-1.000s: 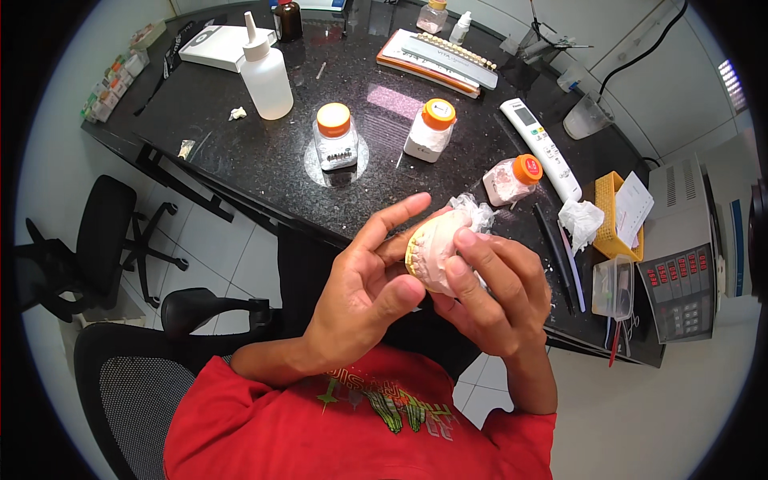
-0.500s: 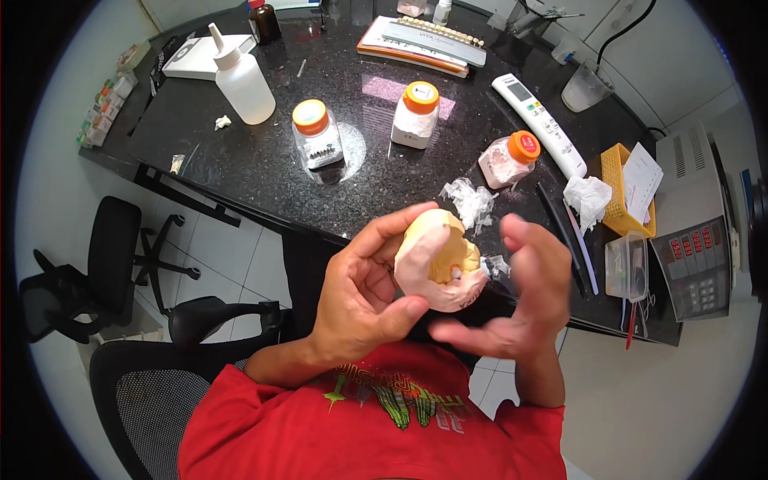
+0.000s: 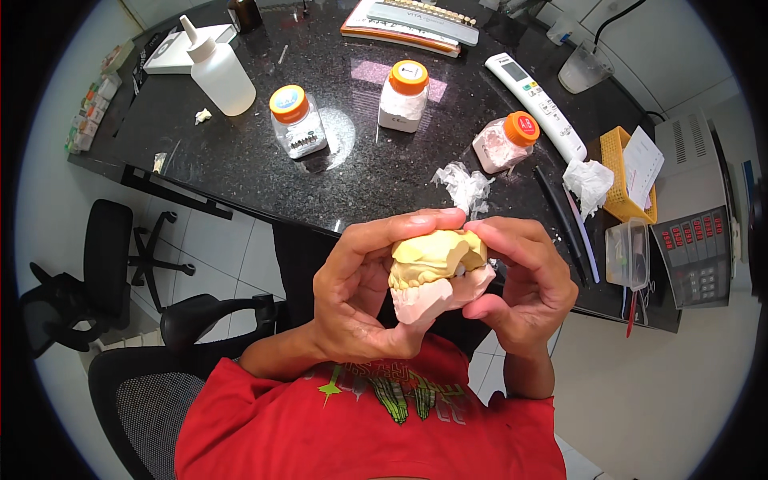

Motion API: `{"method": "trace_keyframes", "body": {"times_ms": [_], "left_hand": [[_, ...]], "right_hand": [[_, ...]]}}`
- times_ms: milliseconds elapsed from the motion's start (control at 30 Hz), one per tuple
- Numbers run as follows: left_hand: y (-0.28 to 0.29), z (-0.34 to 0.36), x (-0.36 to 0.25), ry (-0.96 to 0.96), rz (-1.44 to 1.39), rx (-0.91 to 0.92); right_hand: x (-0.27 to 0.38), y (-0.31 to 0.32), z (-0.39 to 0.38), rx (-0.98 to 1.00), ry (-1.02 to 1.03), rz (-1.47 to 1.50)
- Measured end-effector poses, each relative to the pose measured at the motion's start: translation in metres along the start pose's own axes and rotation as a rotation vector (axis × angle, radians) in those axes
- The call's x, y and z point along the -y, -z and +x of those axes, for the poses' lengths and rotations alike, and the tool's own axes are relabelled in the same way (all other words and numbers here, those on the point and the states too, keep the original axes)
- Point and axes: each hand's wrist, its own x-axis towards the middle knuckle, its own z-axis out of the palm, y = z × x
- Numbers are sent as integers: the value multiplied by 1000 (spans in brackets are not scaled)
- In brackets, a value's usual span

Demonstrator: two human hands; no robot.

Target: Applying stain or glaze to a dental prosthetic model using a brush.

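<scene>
Head view, left grip and right grip holding dental model, teeth leftward, long axis roughly crosswise.

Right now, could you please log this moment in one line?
left hand: holding dental model; right hand: touching its right side; model: yellow part above pink; beyond: crumpled white film

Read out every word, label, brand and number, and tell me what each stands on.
I'll give places, not wording:
Left jar: blue lid label, too small to read.
Middle jar: dark sign on white lid label.
Right jar: white lettering on red lid label.
Grey bar: dark lettering.
Grey control panel: red digits, blurred.
White remote: print too small to read.
Red shirt: lettering, folded and unclear.
Yellow cast, pink cast: none visible.
</scene>
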Motion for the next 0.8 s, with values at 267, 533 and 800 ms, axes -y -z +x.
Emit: {"method": "trace_keyframes", "body": {"times_ms": [267,533,800], "left_hand": [[4,2,3,-67,37,43],[8,8,11,-261,231,108],[-1,3,6,-121,130,23]], "right_hand": [[2,1,3,11,1,-10],[2,2,3,34,26,-15],[1,2,2,12,-4,8]]}}
